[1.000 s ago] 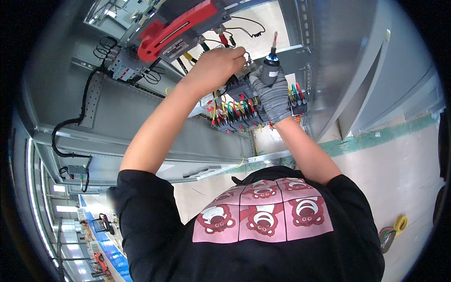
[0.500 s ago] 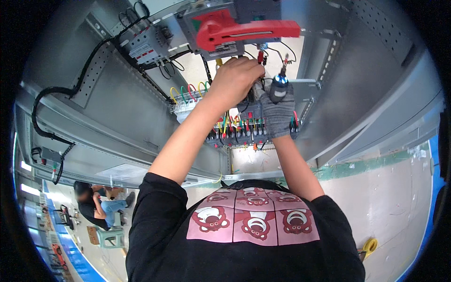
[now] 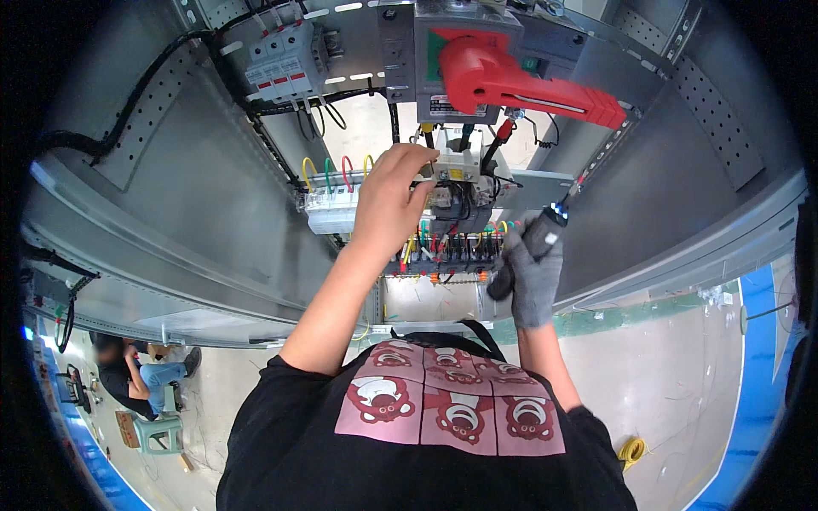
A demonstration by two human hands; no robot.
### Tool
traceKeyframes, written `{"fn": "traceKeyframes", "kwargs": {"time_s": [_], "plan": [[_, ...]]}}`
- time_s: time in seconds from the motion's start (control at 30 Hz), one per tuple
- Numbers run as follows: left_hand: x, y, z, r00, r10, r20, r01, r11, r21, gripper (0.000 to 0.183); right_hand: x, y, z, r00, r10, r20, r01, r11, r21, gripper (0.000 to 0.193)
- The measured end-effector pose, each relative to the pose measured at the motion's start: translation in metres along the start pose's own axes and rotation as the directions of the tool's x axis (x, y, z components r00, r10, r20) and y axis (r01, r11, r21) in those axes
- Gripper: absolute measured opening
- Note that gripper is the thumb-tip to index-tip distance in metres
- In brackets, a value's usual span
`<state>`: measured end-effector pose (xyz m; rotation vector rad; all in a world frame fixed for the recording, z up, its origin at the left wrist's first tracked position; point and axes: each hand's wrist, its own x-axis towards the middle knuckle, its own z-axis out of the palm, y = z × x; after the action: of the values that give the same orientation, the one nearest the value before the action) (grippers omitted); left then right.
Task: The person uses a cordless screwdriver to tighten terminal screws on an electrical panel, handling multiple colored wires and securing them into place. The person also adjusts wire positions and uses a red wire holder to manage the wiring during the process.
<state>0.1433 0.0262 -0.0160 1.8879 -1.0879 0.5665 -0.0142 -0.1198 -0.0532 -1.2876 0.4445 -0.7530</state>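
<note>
My right hand (image 3: 535, 277), in a grey knit glove, grips a dark cordless screwdriver (image 3: 545, 230) whose tip is lit and points up and to the right. It is apart from the wired parts. My bare left hand (image 3: 392, 194) has its fingers loosely bent, with the thumb apart, beside a white-and-grey electrical device (image 3: 458, 166) with a yellow label. Whether its fingertips touch the device is hard to tell. Yellow, dark and red-sleeved cables (image 3: 504, 132) run down to the device from a switch with a large red handle (image 3: 537, 85).
A grey metal cabinet (image 3: 213, 204) surrounds the parts. At upper left sits a grey breaker block (image 3: 285, 64). A white terminal unit (image 3: 331, 209) and a row of wired terminals (image 3: 460, 249) lie below. A seated person (image 3: 141, 375) is at far left; a yellow roll (image 3: 631, 453) lies on the floor.
My right hand has drawn the screwdriver back, down and right from the device. The left hand has moved slightly down and left, its fingers loosening. The view has shifted.
</note>
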Motion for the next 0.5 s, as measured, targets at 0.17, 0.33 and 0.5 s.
{"fn": "traceKeyframes", "kwargs": {"time_s": [0.17,0.33,0.5], "plan": [[-0.011,0.008,-0.002,0.998,-0.066,-0.017,0.059,0.967,-0.249,0.024,-0.071,0.005,-0.031,0.913,0.329,0.241,-0.371,0.916,0.155,0.036],[-0.039,0.006,-0.009,0.976,-0.086,-0.199,0.013,0.939,-0.343,0.017,-0.094,-0.001,-0.041,0.817,0.462,0.344,-0.554,0.795,0.247,0.052],[-0.041,-0.011,-0.008,0.967,0.030,-0.251,-0.031,1.000,0.001,0.018,-0.086,-0.009,-0.037,0.865,0.372,0.338,-0.433,0.893,0.126,0.073]]}}
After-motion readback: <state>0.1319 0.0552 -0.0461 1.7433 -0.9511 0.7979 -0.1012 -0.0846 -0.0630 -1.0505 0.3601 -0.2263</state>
